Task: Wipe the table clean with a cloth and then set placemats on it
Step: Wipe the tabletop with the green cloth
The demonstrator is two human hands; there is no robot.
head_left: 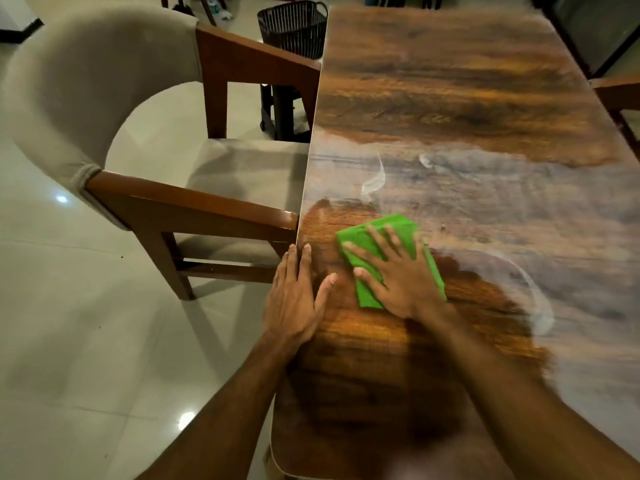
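Note:
A folded green cloth lies flat on the glossy wooden table, near its left edge. My right hand presses down on the cloth with fingers spread. My left hand rests flat on the table's left edge beside the cloth, holding nothing. Pale, hazy streaks and smears cover the table's middle band and right side; the patch around my hands looks dark and shiny. No placemats are in view.
An upholstered beige chair with wooden arms stands close against the table's left side. A dark plastic basket sits on the tiled floor beyond it. Part of another chair shows at the right edge.

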